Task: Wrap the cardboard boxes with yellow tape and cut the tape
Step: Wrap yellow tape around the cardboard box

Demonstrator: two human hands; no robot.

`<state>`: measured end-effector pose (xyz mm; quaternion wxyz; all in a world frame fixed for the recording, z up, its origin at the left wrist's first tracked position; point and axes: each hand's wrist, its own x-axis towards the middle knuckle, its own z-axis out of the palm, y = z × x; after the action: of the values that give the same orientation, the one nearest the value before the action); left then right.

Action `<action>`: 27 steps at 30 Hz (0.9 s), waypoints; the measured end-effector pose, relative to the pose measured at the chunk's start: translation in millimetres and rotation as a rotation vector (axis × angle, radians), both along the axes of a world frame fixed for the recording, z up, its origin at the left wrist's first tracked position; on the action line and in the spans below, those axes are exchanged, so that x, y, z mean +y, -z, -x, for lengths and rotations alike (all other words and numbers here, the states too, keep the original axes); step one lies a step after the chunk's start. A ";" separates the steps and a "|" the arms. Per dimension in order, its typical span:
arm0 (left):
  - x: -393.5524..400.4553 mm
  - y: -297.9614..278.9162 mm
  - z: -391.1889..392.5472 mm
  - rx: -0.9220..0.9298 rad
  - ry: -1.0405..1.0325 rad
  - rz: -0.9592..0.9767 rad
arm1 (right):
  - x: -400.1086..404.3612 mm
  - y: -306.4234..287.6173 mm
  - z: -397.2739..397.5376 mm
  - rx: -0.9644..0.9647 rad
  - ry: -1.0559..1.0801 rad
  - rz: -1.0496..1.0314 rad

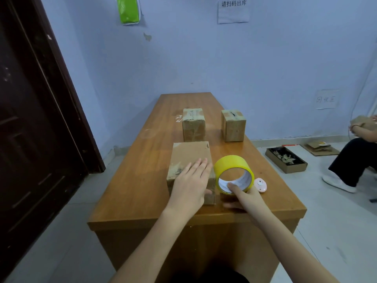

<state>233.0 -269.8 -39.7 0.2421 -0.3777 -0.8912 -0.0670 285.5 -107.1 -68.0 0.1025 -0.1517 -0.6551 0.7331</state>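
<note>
A flat cardboard box (189, 154) lies near the front of the wooden table (146, 170). My left hand (189, 184) rests flat on its top, fingers straight. Right beside the box stands a roll of yellow tape (231, 163) on its edge. My right hand (244, 198) holds the roll, one finger hooked inside its core. A small pink cutter (260, 185) lies just right of the roll. Two more cardboard boxes, one at mid-table (193, 125) and one to its right (233, 126), stand farther back, both with old tape on top.
A dark door (36, 119) stands at the left. At the right edge a seated person (357, 152) holds a brown parcel. A shallow box of scraps (285, 159) and flattened cardboard (320, 149) lie on the floor right of the table.
</note>
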 end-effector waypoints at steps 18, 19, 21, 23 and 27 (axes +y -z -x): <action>-22.8 9.2 -16.4 -0.338 -0.046 -0.893 | -8.6 -92.2 20.1 -0.018 -0.201 -0.346; -24.5 11.4 -16.6 -0.355 -0.047 -0.928 | -10.5 -93.2 21.8 -0.022 -0.211 -0.367; -27.0 15.1 -16.7 -0.409 -0.048 -1.001 | -18.2 -96.6 25.0 -0.018 -0.220 -0.418; -32.5 15.7 -15.7 -0.493 -0.051 -1.084 | -28.4 -98.5 31.0 -0.005 -0.194 -0.509; -51.9 16.2 -15.1 -0.569 -0.030 -1.129 | -49.6 -98.9 44.0 0.015 -0.148 -0.870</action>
<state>248.1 -321.7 -55.9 0.1584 -0.1464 -0.7532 -0.6214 241.5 -156.7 30.9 0.1089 -0.0418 -0.9111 0.3954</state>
